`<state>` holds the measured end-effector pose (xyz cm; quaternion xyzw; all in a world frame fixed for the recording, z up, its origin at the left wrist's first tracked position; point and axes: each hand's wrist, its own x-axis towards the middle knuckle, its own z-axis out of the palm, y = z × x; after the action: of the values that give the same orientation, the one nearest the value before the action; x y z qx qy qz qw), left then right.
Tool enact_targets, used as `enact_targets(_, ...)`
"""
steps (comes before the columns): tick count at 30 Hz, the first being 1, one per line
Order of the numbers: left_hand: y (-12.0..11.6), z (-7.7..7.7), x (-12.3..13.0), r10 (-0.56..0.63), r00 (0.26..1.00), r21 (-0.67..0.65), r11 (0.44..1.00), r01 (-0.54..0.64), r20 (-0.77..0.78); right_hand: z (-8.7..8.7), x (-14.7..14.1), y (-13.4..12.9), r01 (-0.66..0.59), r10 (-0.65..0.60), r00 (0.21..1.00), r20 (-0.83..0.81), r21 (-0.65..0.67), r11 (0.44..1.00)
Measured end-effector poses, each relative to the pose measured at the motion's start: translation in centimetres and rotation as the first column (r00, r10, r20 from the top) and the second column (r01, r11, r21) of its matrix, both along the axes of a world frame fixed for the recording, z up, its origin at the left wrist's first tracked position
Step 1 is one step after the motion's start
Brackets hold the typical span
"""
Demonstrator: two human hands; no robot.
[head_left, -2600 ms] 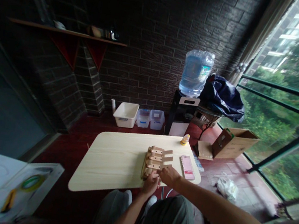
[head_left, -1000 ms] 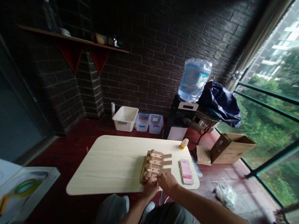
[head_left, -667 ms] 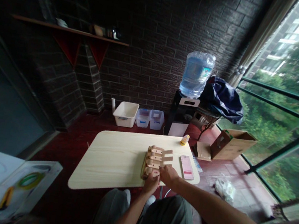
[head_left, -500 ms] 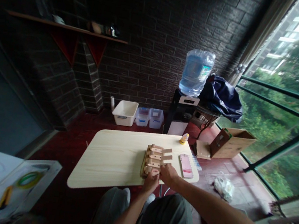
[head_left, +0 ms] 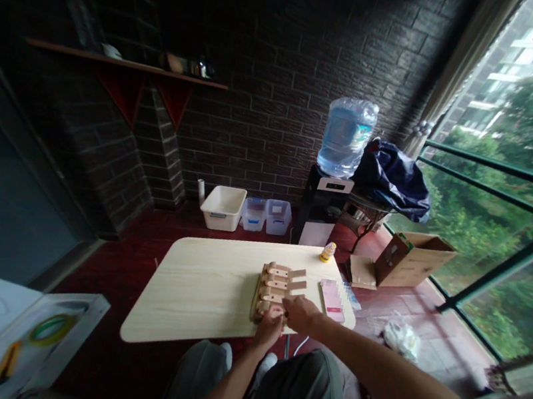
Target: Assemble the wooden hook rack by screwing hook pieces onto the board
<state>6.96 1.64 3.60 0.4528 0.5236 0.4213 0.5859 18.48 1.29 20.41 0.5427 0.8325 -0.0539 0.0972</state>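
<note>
On the pale table (head_left: 202, 284) lies a wooden piece (head_left: 277, 282) with a row of several light wooden blocks, and flat tabs stick out from its right side. My left hand (head_left: 270, 328) is at its near end, fingers bent and pinched together. From the right, my right hand (head_left: 300, 313) reaches to the same near corner with curled fingers, almost touching the left fingertips. Whatever the fingers hold is too small and too covered to make out. The nearest block is partly hidden behind both hands.
A pink phone-like slab (head_left: 332, 301) lies right of the wooden piece. A small yellow-capped bottle (head_left: 327, 252) stands at the table's far right corner. Beyond are plastic bins (head_left: 222, 209), a water dispenser (head_left: 323, 205) and a cardboard box (head_left: 411, 259). My knees are under the near edge.
The whole view has shifted slightly downward as the head moved. My right fingers sit a little farther left over the near end of the wooden piece; both hands otherwise stay there.
</note>
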Motion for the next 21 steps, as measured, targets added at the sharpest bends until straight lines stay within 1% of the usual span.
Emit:
enact_targets(2,0.0,0.1,0.0,-0.002,1.0,0.004,1.0,0.002,0.017,0.1,0.4,-0.2,-0.134,0.134,0.989,0.054,-0.007,0.991)
enact_targets(4,0.0,0.2,0.0,-0.008,0.999,0.012,1.0,0.008,0.033,-0.1,0.7,-0.3,-0.27,0.269,0.959,0.091,-0.003,0.963)
enact_targets(7,-0.1,0.5,-0.1,-0.015,0.999,0.026,1.0,0.014,0.046,-1.0,0.8,0.0,-0.358,0.354,0.927,0.122,0.017,0.933)
enact_targets(10,-0.2,0.7,-0.2,-0.021,0.998,0.032,0.999,0.019,0.051,-2.0,0.7,0.3,-0.369,0.363,0.917,0.165,0.007,0.929)
enact_targets(13,-0.2,0.7,-0.3,-0.026,0.998,0.036,0.999,0.024,0.054,-2.4,0.9,0.7,-0.343,0.34,0.927,0.156,-0.005,0.939)
enact_targets(17,-0.2,0.4,-0.2,-0.026,0.998,0.049,0.999,0.023,0.062,-2.5,1.4,1.1,-0.303,0.304,0.949,0.083,-0.031,0.953)
enact_targets(21,-0.1,0.1,0.0,-0.022,0.998,0.057,0.998,0.018,0.063,-2.2,1.4,1.5,-0.255,0.259,0.963,0.071,-0.054,0.965)
